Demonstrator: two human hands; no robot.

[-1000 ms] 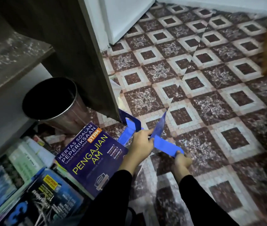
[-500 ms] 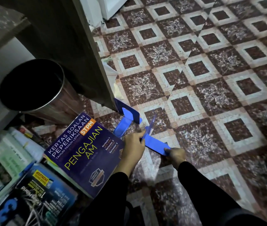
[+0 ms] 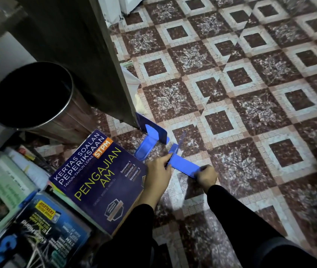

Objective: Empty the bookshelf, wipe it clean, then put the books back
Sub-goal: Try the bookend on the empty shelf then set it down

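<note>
Low over the patterned floor, a blue bookend (image 3: 184, 166) is held between both hands. My left hand (image 3: 158, 169) grips its left end and my right hand (image 3: 207, 176) grips its right end. A second blue bookend (image 3: 151, 139) stands on the floor just beyond, against the foot of the dark wooden shelf side (image 3: 88, 60). Left of my left hand lies a dark blue exam book (image 3: 99, 180) on top of a pile of books. More books and a magazine (image 3: 37, 231) are stacked at the bottom left.
A round metal bin (image 3: 35, 99) stands left of the wooden panel, behind the book pile. Some papers (image 3: 130, 78) lie at the panel's right edge. The tiled floor (image 3: 250, 105) stretches to the right and far side.
The blue bookend in my hands has come down from a raised tilt to nearly flat, close to the floor. The view has shifted down and closer to the books.
</note>
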